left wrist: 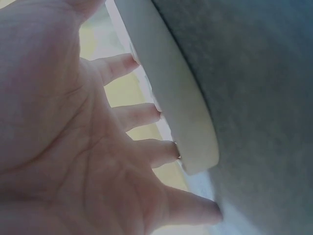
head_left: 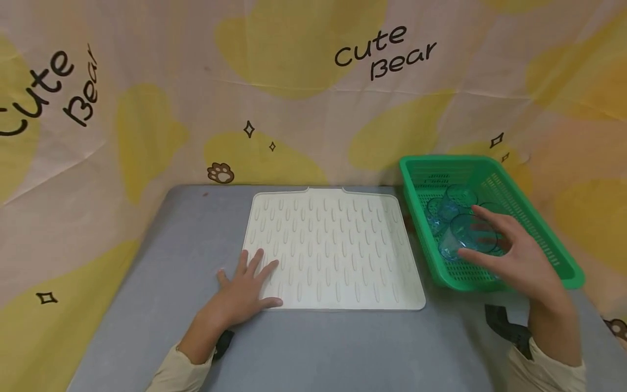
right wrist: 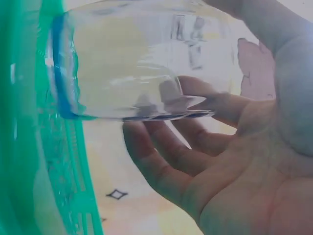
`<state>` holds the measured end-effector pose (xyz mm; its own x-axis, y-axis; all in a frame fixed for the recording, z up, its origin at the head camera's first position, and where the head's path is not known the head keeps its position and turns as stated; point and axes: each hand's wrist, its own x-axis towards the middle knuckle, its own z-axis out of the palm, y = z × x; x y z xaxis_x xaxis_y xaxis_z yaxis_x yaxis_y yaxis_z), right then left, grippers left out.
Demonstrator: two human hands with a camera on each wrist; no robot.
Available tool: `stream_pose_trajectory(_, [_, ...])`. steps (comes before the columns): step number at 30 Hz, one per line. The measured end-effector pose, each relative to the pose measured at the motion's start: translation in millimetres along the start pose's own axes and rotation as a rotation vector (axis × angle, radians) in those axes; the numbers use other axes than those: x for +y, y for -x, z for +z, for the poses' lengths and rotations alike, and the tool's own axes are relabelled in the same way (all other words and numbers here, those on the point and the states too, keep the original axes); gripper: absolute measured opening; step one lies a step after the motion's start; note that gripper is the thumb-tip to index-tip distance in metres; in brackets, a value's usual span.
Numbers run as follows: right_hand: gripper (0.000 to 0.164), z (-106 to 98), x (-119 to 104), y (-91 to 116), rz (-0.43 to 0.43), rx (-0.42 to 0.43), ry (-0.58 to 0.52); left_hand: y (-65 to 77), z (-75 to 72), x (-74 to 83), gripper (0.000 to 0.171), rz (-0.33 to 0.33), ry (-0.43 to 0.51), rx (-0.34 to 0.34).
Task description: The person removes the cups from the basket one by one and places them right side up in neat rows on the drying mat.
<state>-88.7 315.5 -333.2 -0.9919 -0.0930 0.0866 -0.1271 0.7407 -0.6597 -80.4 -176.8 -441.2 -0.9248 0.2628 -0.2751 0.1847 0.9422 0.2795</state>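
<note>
A clear drinking glass (head_left: 453,243) with a bluish base stands near the front of the green basket (head_left: 443,275). My right hand (head_left: 524,264) holds it, thumb on the near side and fingers curved round the far side. In the right wrist view, some fingers show through the wall of the glass (right wrist: 122,58). My left hand (head_left: 240,296) has its fingers spread over the front left corner of a white ridged board (head_left: 338,305). From the left wrist view, several fingertips meet the board's edge (left wrist: 181,107), while the little finger reaches past the corner over the grey table.
Several more clear glasses (head_left: 459,195) stand deeper in the basket, behind the held one. The basket's raised rim (head_left: 534,218) surrounds them. A grey table (head_left: 343,348) carries everything, and a patterned cloth (head_left: 294,65) hangs behind it and along its sides.
</note>
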Motion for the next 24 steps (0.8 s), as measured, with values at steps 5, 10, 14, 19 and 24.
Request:
stream_pose_trajectory(5, [0.078, 3, -6, 1, 0.011, -0.007, -0.059, -0.6, -1.1, 0.0, 0.090, -0.003, 0.001, -0.012])
stream_pose_trajectory(10, [0.081, 9, -5, -4, -0.018, -0.055, -0.104, -0.2, -0.1, 0.4, 0.090, -0.001, -0.003, -0.008])
stream_pose_trajectory(14, [0.082, 17, -3, -9, -0.077, -0.090, -0.164, 1.1, 0.8, 0.2, 0.089, -0.001, -0.004, 0.001])
stream_pose_trajectory(19, [0.077, 25, -2, -12, -0.120, -0.078, -0.238, 2.4, 0.6, 0.0, 0.089, -0.009, 0.003, -0.005])
stream_pose_trajectory(24, [0.077, 31, -6, -13, -0.166, -0.061, -0.269, 1.4, 0.6, 1.8, 0.089, -0.010, 0.010, -0.005])
